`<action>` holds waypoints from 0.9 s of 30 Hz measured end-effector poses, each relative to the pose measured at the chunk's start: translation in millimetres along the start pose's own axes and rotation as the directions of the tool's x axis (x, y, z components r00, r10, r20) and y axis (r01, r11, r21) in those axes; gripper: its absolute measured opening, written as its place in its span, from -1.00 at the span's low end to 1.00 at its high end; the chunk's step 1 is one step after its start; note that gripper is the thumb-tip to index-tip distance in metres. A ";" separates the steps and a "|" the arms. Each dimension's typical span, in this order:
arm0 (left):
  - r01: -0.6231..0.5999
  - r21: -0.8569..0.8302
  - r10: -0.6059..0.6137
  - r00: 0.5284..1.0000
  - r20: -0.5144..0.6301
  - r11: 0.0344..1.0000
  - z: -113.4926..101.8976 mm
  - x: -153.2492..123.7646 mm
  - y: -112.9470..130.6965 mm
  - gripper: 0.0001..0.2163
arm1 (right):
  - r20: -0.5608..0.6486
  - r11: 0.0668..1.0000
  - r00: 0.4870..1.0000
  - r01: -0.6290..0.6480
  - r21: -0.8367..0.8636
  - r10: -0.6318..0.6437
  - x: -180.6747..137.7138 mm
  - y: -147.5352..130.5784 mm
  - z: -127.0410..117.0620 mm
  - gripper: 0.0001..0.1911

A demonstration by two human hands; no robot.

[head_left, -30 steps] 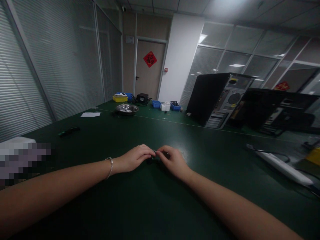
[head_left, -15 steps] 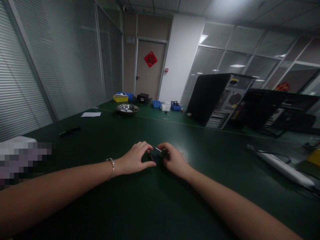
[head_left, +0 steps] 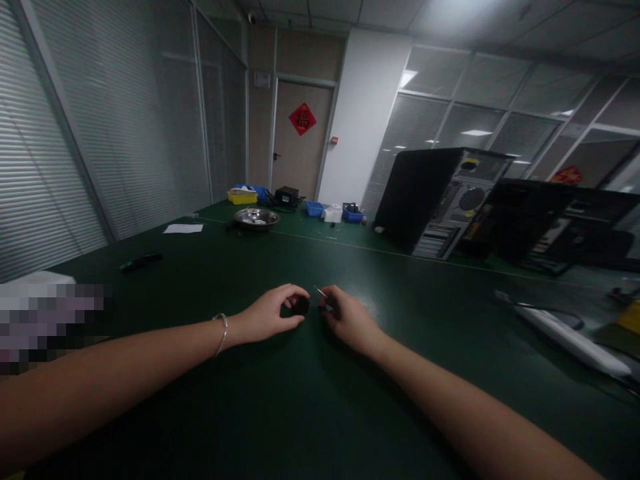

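My left hand [head_left: 274, 312], with a silver bracelet on its wrist, has thumb and fingers curled round a small dark piece [head_left: 301, 305]. The piece is too dim to tell its kind. Facing it across a narrow gap, my right hand [head_left: 353, 320] is closed on a slim screwdriver [head_left: 321, 292]. Its thin metal shaft points up and to the left, while the dark handle is mostly hidden by my fingers. Both hands are low over the dark green table [head_left: 270, 407].
A dark green-and-black item [head_left: 142, 262] lies at left, near a paper sheet [head_left: 183, 229]. Farther back are a metal bowl [head_left: 257, 220], blue bins [head_left: 315, 209] and a yellow bin [head_left: 243, 197]. A computer tower [head_left: 425, 200] and a white power strip [head_left: 575, 339] are at right.
My left fingers have closed further round the dark piece, and it has tilted. The screwdriver's shaft has drawn slightly right and up, away from the left fingers.
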State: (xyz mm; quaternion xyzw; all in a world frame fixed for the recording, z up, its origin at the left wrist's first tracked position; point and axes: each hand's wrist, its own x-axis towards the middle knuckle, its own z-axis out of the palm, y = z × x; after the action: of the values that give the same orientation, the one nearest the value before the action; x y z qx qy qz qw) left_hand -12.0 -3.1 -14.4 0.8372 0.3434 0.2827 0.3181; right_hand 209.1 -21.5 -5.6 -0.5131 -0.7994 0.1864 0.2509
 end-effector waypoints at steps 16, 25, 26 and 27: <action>-0.013 -0.310 0.036 0.997 0.070 0.951 0.4 3.0 6.5 -0.64 | -0.178 0.899 0.970 0.222 0.378 -0.165 -6.6 -8.1 13.2 -0.56; -0.016 -0.303 0.044 0.995 0.085 0.953 -2.0 1.2 13.3 -0.63 | -0.187 0.901 0.971 0.214 0.379 -0.151 -5.8 -9.9 15.8 -0.57; -0.014 -0.310 0.042 0.995 0.086 0.951 -1.9 1.1 13.3 -0.63 | -0.186 0.901 0.971 0.210 0.380 -0.148 -5.6 -10.5 15.7 -0.57; -0.013 -0.319 0.043 0.995 0.087 0.948 -1.5 1.1 12.9 -0.63 | -0.184 0.902 0.972 0.206 0.380 -0.144 -5.5 -11.3 15.4 -0.57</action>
State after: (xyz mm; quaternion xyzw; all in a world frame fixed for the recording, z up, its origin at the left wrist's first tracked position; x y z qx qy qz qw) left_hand -7.3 -9.0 -3.7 0.7920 0.2664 0.2999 0.4603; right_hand 193.6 -31.7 -12.9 -0.3901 -0.7665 0.2816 0.4255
